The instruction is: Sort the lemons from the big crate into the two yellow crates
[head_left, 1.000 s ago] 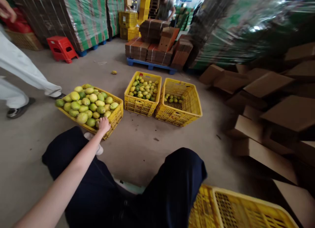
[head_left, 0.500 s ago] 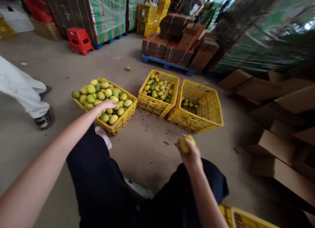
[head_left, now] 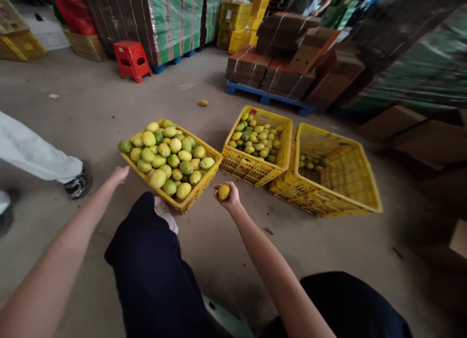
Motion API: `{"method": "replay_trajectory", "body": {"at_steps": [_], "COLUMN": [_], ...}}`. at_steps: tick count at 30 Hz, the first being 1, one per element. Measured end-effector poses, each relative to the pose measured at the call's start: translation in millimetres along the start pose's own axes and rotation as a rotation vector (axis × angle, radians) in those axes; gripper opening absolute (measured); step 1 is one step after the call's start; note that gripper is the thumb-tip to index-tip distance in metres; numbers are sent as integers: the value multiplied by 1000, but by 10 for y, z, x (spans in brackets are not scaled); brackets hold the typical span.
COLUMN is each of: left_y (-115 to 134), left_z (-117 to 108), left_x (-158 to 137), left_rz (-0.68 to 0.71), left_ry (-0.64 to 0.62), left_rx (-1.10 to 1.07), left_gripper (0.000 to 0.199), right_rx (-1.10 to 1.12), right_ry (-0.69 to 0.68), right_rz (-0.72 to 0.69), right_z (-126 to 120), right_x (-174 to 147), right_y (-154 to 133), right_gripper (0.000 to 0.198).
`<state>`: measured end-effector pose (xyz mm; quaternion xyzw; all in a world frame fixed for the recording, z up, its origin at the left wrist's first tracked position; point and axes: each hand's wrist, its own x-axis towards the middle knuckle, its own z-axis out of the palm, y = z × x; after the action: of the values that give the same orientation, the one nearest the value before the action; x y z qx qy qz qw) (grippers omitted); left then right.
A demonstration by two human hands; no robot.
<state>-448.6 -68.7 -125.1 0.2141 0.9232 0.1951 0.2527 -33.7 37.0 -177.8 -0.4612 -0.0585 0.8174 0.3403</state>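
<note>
My left hand (head_left: 120,174) is at the near left rim of a yellow plastic crate (head_left: 199,196), its fingers closed at the edge and partly hidden. Lemons (head_left: 165,150), some yellow and some greenish, are heaped to the top of that crate. Just off the crate's right corner, my right hand (head_left: 232,200) is closed around one yellow lemon (head_left: 224,191), held above the floor. To the right stands a second yellow crate (head_left: 251,170), partly filled with smaller lemons (head_left: 260,138). Beside it a third yellow crate (head_left: 328,198) has a few greenish lemons (head_left: 310,162) at its bottom.
A loose lemon (head_left: 203,103) lies on the floor behind the crates. Farther back are a red stool (head_left: 133,61) and a blue pallet (head_left: 264,98) with flattened cartons. Cardboard boxes (head_left: 390,124) line the right. A person's leg (head_left: 40,143) stands at left.
My left hand has gone from on top of the heaped lemons to the crate's left rim. My right hand has brought its lemon leftward and forward, near the heaped crate. The view has shifted.
</note>
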Motion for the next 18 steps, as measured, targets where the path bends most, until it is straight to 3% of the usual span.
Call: {"method": "replay_trajectory", "body": {"at_steps": [4, 8, 15, 18], "left_y": [17, 109, 171, 154], "left_z": [221, 359, 491, 501], "left_x": [124, 238, 258, 202], "left_rz": [-130, -140, -167, -106], "left_ry": [-131, -217, -209, -219], "left_rx": [-72, -165, -231, -187], "left_gripper": [52, 54, 72, 65], "right_rx": [-10, -18, 41, 95], "right_ry": [-26, -50, -52, -57], "right_rz": [7, 14, -4, -38], "right_z": [168, 244, 194, 218], "right_x": [336, 605, 749, 762], "right_y": [31, 28, 106, 159], "right_gripper": [10, 9, 11, 11]}}
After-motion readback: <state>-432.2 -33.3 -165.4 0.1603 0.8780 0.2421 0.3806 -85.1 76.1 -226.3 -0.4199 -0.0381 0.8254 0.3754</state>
